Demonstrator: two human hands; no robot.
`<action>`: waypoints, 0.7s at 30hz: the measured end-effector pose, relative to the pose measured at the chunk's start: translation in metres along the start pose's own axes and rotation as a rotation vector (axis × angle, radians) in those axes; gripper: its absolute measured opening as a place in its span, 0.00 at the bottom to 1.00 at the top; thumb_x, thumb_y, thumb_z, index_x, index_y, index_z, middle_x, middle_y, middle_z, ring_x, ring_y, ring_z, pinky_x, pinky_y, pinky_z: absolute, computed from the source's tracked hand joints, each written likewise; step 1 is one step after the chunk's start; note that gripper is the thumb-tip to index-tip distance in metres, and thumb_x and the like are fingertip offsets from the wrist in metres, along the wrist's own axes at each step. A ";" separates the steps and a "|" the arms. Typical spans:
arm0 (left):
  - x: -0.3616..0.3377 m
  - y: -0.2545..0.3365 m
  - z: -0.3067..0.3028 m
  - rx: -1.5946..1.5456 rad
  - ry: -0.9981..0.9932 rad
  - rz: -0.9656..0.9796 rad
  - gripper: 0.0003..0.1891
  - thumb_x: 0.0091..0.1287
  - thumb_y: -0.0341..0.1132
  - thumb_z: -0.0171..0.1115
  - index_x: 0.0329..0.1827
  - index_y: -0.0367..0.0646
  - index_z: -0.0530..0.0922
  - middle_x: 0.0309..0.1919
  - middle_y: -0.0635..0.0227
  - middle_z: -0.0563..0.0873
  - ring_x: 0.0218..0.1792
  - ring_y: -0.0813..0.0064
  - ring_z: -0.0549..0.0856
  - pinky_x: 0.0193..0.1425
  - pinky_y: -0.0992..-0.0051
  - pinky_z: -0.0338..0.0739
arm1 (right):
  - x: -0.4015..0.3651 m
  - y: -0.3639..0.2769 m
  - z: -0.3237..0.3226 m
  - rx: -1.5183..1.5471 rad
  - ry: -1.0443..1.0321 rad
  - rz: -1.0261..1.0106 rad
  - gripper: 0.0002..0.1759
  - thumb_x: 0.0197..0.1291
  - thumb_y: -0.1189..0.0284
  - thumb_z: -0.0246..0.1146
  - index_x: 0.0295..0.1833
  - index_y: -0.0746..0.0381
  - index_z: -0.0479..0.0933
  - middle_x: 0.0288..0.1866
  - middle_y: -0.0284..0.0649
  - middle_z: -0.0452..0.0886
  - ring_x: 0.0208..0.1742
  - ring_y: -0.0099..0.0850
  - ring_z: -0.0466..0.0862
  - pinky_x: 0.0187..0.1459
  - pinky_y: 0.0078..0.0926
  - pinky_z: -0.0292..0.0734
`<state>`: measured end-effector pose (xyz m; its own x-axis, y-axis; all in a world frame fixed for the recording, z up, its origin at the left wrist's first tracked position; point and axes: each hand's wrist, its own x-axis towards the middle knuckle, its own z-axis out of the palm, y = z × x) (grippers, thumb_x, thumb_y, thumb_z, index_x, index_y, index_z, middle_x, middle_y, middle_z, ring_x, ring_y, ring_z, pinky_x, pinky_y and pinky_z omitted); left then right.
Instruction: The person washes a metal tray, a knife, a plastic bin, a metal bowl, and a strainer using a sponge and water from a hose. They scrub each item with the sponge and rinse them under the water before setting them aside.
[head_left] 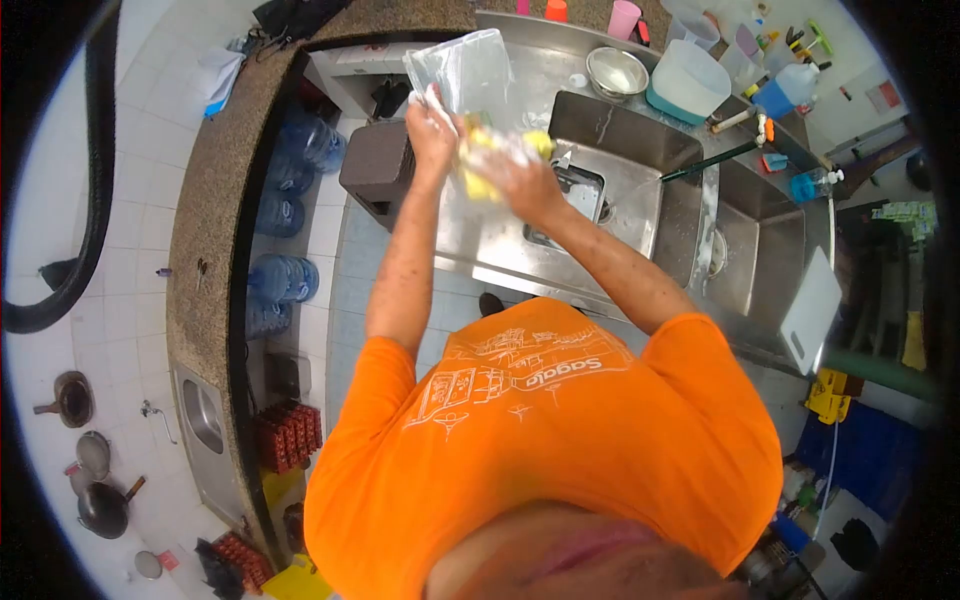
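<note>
My left hand (433, 137), with white suds on it, grips the lower edge of a clear plastic container (465, 75) tilted up over the left side of the steel counter. Close to its right, my right hand (515, 175) is closed on a yellow cloth (482, 186), sudsy and blurred by motion. The cloth lies near the container's lower part; exact contact is hard to make out. Below and right of my right hand, a dark-rimmed tray (584, 192) rests in the left sink basin (640, 150).
Behind the sink stand a metal bowl (616, 73), a teal and white tub (690, 82) and a blue spray bottle (785, 92). A green faucet pipe (710, 160) crosses the basins. A white cutting board (811, 310) leans at the right; a brown bin (377, 170) stands left.
</note>
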<state>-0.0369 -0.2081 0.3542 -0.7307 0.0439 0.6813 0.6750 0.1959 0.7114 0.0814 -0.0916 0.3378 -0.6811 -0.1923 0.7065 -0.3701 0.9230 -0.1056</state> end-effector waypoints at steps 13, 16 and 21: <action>-0.029 -0.011 -0.033 -0.491 -0.013 -0.838 0.19 0.73 0.48 0.46 0.40 0.38 0.75 0.26 0.68 0.80 0.23 0.77 0.80 0.26 0.77 0.75 | 0.041 0.077 0.034 1.135 0.167 0.673 0.16 0.52 0.75 0.64 0.49 0.58 0.77 0.41 0.44 0.83 0.44 0.44 0.82 0.48 0.29 0.76; -0.099 -0.063 -0.036 -0.472 0.015 -0.902 0.26 0.72 0.52 0.46 0.55 0.33 0.71 0.43 0.63 0.81 0.40 0.70 0.81 0.44 0.68 0.77 | 0.004 0.014 0.019 0.752 -0.014 0.414 0.20 0.51 0.72 0.65 0.53 0.56 0.77 0.52 0.46 0.79 0.53 0.42 0.79 0.56 0.32 0.72; -0.177 -0.089 -0.053 -0.592 0.151 -1.083 0.29 0.72 0.53 0.45 0.60 0.32 0.68 0.51 0.59 0.79 0.46 0.67 0.80 0.50 0.68 0.77 | -0.069 0.055 0.075 0.527 -0.080 0.499 0.20 0.52 0.75 0.62 0.53 0.54 0.78 0.53 0.46 0.78 0.53 0.44 0.78 0.57 0.35 0.71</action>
<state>0.0377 -0.2847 0.1800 -0.9476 0.0149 -0.3190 -0.2965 -0.4124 0.8614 0.0608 -0.0520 0.2306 -0.8848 0.1672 0.4350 -0.2447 0.6277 -0.7390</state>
